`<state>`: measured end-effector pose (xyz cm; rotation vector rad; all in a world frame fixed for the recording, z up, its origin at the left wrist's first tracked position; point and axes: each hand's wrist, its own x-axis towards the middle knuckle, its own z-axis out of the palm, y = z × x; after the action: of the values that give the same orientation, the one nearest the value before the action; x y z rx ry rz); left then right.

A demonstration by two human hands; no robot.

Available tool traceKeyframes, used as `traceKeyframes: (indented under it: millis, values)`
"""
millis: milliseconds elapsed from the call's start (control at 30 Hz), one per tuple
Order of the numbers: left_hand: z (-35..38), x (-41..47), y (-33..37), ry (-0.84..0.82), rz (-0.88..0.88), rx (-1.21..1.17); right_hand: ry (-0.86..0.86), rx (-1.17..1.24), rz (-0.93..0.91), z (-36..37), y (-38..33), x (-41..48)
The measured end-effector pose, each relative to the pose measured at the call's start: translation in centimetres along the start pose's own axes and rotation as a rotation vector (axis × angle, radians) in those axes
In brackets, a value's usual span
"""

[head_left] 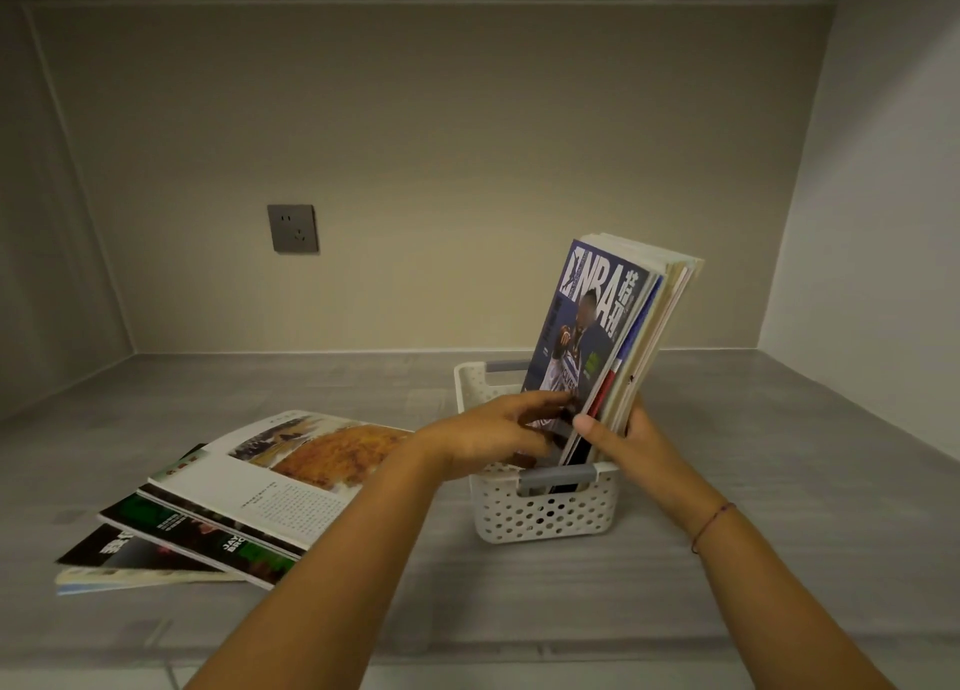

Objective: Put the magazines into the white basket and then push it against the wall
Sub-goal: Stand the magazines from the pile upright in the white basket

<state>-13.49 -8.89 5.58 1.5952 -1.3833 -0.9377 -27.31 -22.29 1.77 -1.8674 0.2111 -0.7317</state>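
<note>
One white basket [545,515], one upright bundle of magazines [597,326] and a flat stack [218,507] of about four were seen.
The bundle, NBA cover in front, was stood in the perforated, grey-handled basket, well off the wall [467,170]; it was clasped by the right hand [634,440] and touched by the left hand [483,437], fingers loosely extended.

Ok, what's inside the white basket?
Upright magazines, NBA issue foremost, gripped by the right hand. Their lower ends are hidden by the left hand and the white basket.
</note>
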Motion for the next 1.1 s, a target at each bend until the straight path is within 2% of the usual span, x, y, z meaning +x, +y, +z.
traceKeyframes:
  millis: [67,167,500,901,1101]
  values:
    - [0.0,0.3,0.1,-0.044,-0.023,0.093,-0.044,0.017,0.003,-0.1,-0.1,0.1]
    - [0.6,1.1,-0.1,-0.007,-0.013,0.215,-0.064,0.005,-0.018,0.1,-0.3,0.4]
    - [2.5,3.4,0.0,0.257,0.111,0.192,0.046,-0.012,0.007,0.2,0.3,0.5]
    - [2.2,2.3,-0.1,0.232,0.229,0.135,0.1,0.062,-0.032,0.4,0.5,0.6]
    - [2.5,1.4,-0.5,0.226,0.206,0.184,0.145,0.062,-0.018,0.0,1.2,0.9]
